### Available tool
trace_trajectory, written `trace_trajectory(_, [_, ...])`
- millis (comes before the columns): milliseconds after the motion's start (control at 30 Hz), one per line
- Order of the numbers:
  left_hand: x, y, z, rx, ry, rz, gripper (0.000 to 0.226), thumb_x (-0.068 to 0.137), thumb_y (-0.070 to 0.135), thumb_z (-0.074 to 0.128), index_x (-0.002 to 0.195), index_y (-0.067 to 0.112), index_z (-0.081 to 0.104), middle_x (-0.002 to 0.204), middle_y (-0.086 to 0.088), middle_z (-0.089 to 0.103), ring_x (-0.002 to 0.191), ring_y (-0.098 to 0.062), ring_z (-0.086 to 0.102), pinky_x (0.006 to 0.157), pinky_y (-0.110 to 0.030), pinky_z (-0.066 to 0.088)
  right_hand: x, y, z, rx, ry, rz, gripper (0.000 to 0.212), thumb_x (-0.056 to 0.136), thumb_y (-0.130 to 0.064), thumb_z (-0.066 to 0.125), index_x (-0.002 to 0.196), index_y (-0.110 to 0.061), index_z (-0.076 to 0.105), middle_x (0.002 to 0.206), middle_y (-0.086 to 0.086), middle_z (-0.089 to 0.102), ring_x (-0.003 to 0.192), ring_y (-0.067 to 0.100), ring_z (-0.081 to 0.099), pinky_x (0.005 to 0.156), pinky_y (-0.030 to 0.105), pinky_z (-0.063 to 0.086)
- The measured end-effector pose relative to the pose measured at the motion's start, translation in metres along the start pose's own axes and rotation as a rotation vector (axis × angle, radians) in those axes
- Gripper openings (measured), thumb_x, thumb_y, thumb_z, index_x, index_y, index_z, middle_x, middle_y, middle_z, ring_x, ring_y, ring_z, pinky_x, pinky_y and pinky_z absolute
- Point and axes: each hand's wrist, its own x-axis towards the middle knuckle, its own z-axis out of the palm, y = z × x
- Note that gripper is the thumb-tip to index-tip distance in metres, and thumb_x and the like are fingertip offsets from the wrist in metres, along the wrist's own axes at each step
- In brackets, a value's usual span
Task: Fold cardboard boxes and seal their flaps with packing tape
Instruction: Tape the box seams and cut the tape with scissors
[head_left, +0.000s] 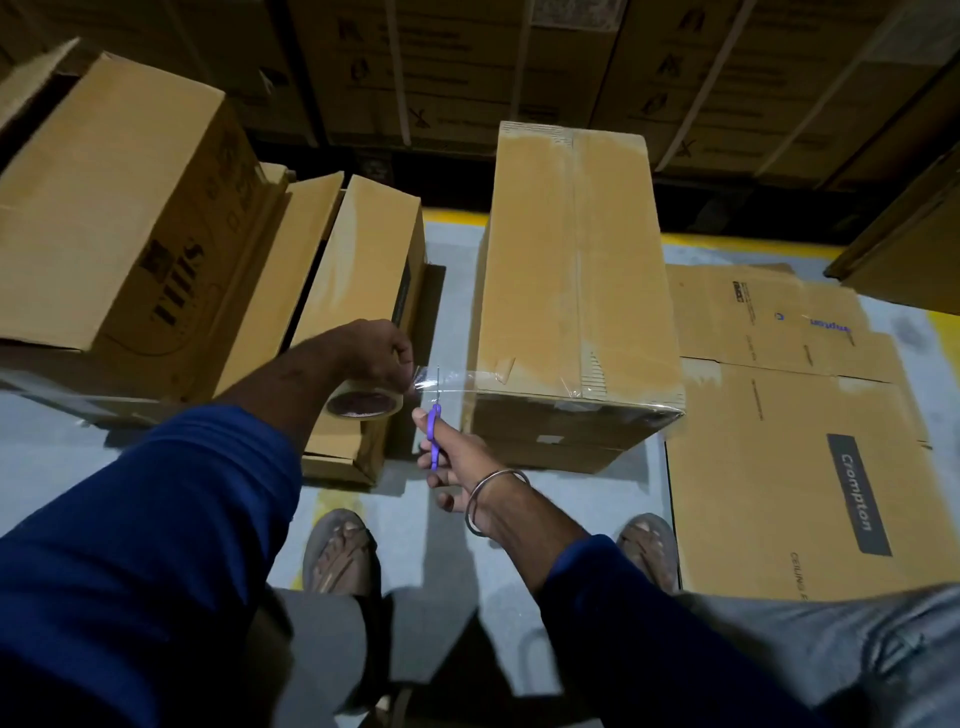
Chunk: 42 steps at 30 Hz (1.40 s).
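I look down from head height at a warehouse floor (452, 291) between stacked cartons. My left hand (382, 353) curls around a roll of clear packing tape (363, 402), fingers wrapped over its top. A strip of tape (447, 382) stretches taut from the roll to the near top edge of a tall closed cardboard box (576, 291) standing on the floor straight ahead. My right hand (457, 457), a metal bangle (493, 499) on its wrist, pinches purple-handled scissors (435, 431), blade pointing up and meeting the strip between roll and box.

A centre seam of tape already runs along the box top. To the right lie flattened cartons (779, 415); to the left stand other boxes (119, 208), some with open flaps. My sandalled feet show below.

Risks, as I judge them: if my left hand lets the strip slacken, the blade may push the tape aside and fold it onto itself instead of cutting. A cut too near the box would leave a short tail that may lift off the side. The free end could snap back onto the roll and be hard to find. The blade sits near my left fingers, so a slip might nick them
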Motion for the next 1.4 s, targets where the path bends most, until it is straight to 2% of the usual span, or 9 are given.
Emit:
trace_trajectory(100, [0.000,0.001,0.000,-0.002,0.000,-0.010,0.017,0.079,0.026,0.086,0.079,0.027,0.069,0.106,-0.001,0.068,0.103,-0.023,0.062,0.078,-0.037,0.048,0.003,0.003,-0.001,0.011,0.018,-0.029,0.058,0.082,-0.062,0.077,0.108,-0.011,0.070,0.090,0.004,0.062,0.057,0.011,0.044,0.046,0.019,0.033])
trace_trajectory(333, [0.001,-0.001,0.002,-0.027,0.001,-0.013,0.017,0.077,0.027,0.088,0.079,0.025,0.071,0.104,0.000,0.068,0.101,-0.022,0.061,0.076,-0.036,0.047,0.004,0.011,-0.006,0.012,0.034,-0.108,0.039,0.088,-0.048,0.077,0.095,-0.011,0.069,0.076,0.003,0.065,0.047,0.008,0.040,0.040,0.019,0.022])
trace_trajectory(600, [0.003,0.000,0.002,-0.020,-0.005,-0.024,0.016,0.076,0.024,0.088,0.081,0.024,0.073,0.105,0.001,0.068,0.104,-0.024,0.062,0.078,-0.038,0.049,0.003,0.010,-0.007,0.094,0.036,-0.165,0.031,0.093,-0.025,0.077,0.100,0.005,0.069,0.065,0.007,0.061,0.035,0.004,0.044,0.036,0.016,0.032])
trace_trajectory(667, [0.003,0.000,0.002,-0.012,-0.002,-0.033,0.017,0.075,0.024,0.089,0.080,0.025,0.073,0.106,0.001,0.069,0.103,-0.023,0.062,0.079,-0.039,0.051,0.007,0.013,-0.007,0.082,0.042,-0.172,0.036,0.091,-0.025,0.079,0.102,0.009,0.071,0.062,0.006,0.062,0.037,0.006,0.040,0.038,0.017,0.034])
trace_trajectory(767, [0.002,-0.001,0.002,0.014,0.006,-0.041,0.017,0.076,0.024,0.089,0.080,0.025,0.072,0.106,0.000,0.069,0.102,-0.023,0.062,0.078,-0.038,0.052,0.011,0.017,-0.005,0.069,0.048,-0.165,0.031,0.089,-0.027,0.081,0.094,0.002,0.073,0.059,0.004,0.063,0.039,0.008,0.038,0.041,0.018,0.034])
trace_trajectory(933, [0.000,0.001,-0.001,0.073,0.011,-0.057,0.018,0.076,0.027,0.088,0.084,0.026,0.072,0.109,0.000,0.066,0.105,-0.025,0.061,0.085,-0.045,0.056,0.009,0.017,-0.002,0.044,0.010,-0.132,0.034,0.088,-0.037,0.081,0.095,-0.005,0.072,0.069,0.004,0.068,0.042,0.009,0.040,0.036,0.018,0.026])
trace_trajectory(1067, [-0.001,0.004,-0.003,0.095,0.018,-0.058,0.016,0.079,0.024,0.085,0.089,0.024,0.072,0.106,0.000,0.066,0.102,-0.023,0.060,0.074,-0.039,0.050,0.006,0.010,0.002,0.067,-0.009,-0.084,0.039,0.087,-0.045,0.080,0.097,-0.008,0.071,0.077,0.008,0.066,0.046,0.009,0.039,0.038,0.018,0.027])
trace_trajectory(1233, [-0.002,0.008,-0.009,0.126,0.034,-0.050,0.018,0.082,0.025,0.082,0.094,0.025,0.070,0.103,0.001,0.063,0.097,-0.022,0.059,0.063,-0.033,0.042,0.005,-0.002,0.004,0.051,-0.009,-0.049,0.052,0.082,-0.058,0.079,0.097,-0.009,0.070,0.073,0.004,0.067,0.047,0.008,0.037,0.047,0.021,0.027])
trace_trajectory(1400, [-0.001,0.006,-0.009,0.145,0.082,-0.043,0.019,0.082,0.026,0.082,0.096,0.024,0.070,0.106,0.001,0.064,0.096,-0.021,0.059,0.064,-0.034,0.042,0.008,-0.007,0.006,0.034,0.014,-0.078,0.048,0.085,-0.054,0.078,0.096,-0.008,0.070,0.071,0.004,0.066,0.046,0.008,0.036,0.042,0.019,0.027])
